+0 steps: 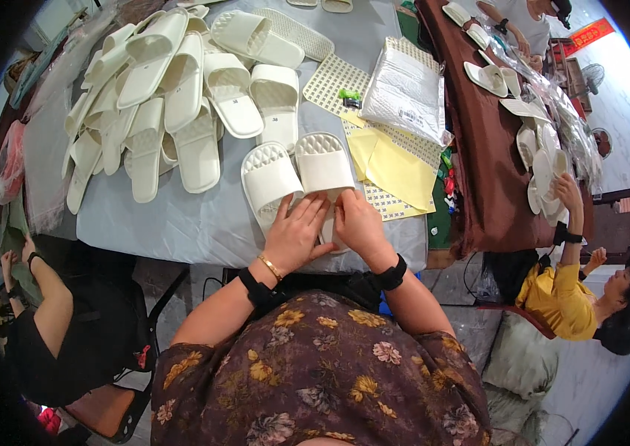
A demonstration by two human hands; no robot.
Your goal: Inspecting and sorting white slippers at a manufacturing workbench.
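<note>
A pair of cream slide slippers lies at the near edge of my table, the left slipper [269, 186] beside the right slipper [324, 169]. My left hand [294, 234] rests over the right slipper's footbed just below its strap, its fingers stretched out together. Close beside it, my right hand [362, 225] has its fingers bent and pressed together at the same slipper's strap edge. Whatever those fingertips hold, if anything, is hidden. Sheets of small printed stickers [397, 207] and yellow backing paper [400, 172] lie to the right of the pair.
A heap of cream slippers [159, 97] covers the table's far left. A white padded packet [408, 93] lies on sticker sheets, near a small green item [348, 94]. Co-workers sit on both sides; one in yellow [568, 297] reaches to slippers on a brown-covered table [493, 215].
</note>
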